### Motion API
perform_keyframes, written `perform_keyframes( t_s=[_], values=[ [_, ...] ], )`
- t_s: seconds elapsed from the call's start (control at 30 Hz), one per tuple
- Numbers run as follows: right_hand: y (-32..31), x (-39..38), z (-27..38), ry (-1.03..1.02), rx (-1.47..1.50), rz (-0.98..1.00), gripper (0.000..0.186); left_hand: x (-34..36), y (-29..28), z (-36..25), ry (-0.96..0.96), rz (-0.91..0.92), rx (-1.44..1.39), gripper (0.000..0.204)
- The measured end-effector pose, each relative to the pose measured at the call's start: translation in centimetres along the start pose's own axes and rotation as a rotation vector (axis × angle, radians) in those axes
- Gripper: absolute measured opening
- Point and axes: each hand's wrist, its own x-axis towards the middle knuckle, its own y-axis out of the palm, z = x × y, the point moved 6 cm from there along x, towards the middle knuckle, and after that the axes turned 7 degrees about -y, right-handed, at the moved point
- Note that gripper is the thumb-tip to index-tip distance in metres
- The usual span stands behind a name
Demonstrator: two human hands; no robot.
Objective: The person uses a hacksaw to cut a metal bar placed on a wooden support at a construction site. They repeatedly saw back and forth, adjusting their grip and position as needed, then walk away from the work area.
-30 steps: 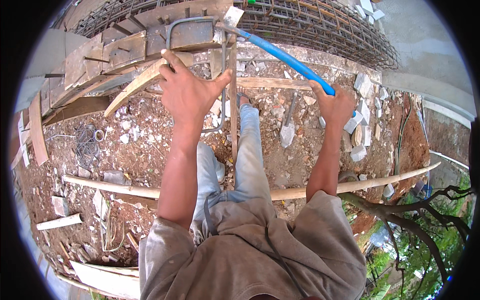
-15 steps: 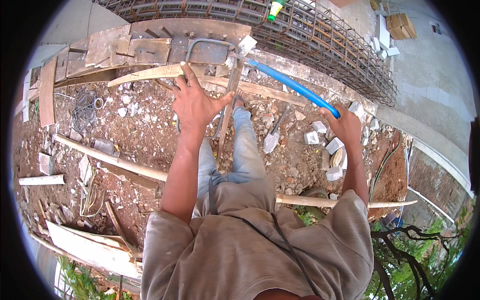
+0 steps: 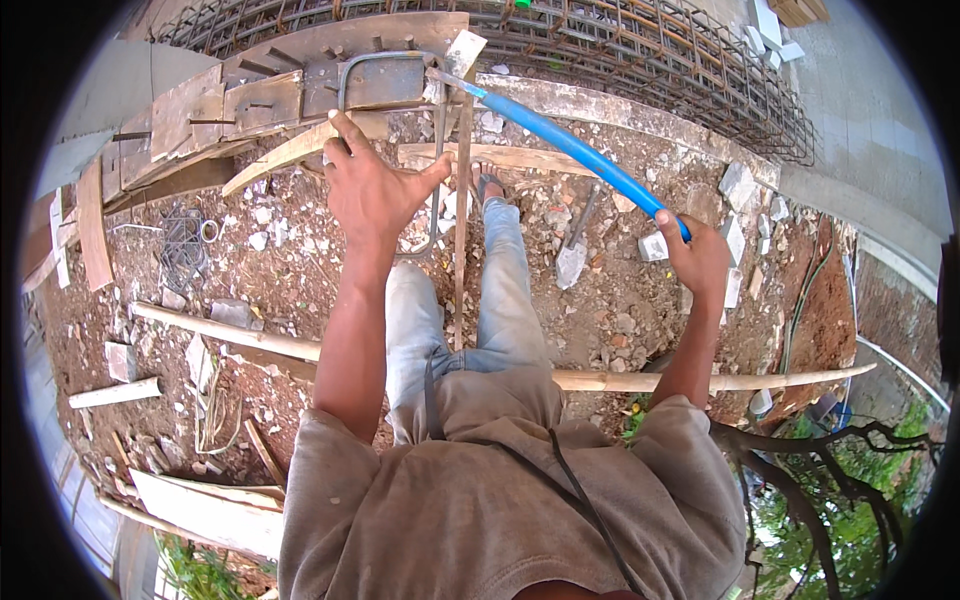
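Note:
My right hand is closed around the lower end of a long lever with a blue sleeve. Its bare metal tip meets a bent steel bar at the edge of the timber bench. The bar forms a narrow, rounded rectangular loop. Over this loop spreads my left hand, thumb stretched right to one side of the bar and index finger forward at the other. Some of its fingers are partly hidden, and how firmly it presses on the bar cannot be told. An upright wooden post stands beside the loop.
Nailed boards make up the bench ahead. Behind it lies a long rebar cage. A shovel-like tool, rubble and broken blocks litter the soil. A long pole crosses near me, with tangled wire to the left.
The view has shifted, so the bench and cage sit higher in it. Both hands keep their places at the bar and lever; the lever's angle to the bench looks slightly steeper.

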Motion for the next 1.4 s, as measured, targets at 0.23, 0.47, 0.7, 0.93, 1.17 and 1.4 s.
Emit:
perform_keyframes(
  t_s=[0.23, 0.47, 0.7, 0.93, 1.17, 1.4],
  values=[
    [1.3, -3.9, 1.6, 0.093, -0.021, -0.102, 0.076, -0.4, 0.3, 0.2, 0.045, -0.099, -0.001, 0.141],
    [2.5, -6.0, 2.5, 0.115, -0.064, -0.218, 0.076, -0.5, 0.2, 0.3, 0.048, -0.086, -0.008, 0.14],
    [2.6, -6.2, 2.4, 0.122, -0.039, -0.207, 0.073, -0.4, 0.4, 0.5, 0.042, -0.119, -0.004, 0.141],
    [-0.4, -2.3, 1.1, 0.012, -0.065, -0.054, 0.078, -0.2, -1.0, -0.2, -0.009, -0.07, -0.013, 0.142],
    [-4.8, 3.4, -0.1, -0.089, -0.127, 0.134, 0.083, -0.2, -3.2, -0.9, -0.053, -0.009, 0.018, 0.14],
    [-2.6, -0.3, 0.7, -0.017, -0.11, 0.191, 0.085, 0.1, -3.8, -1.2, -0.072, 0.046, 0.041, 0.142]
  ],
)
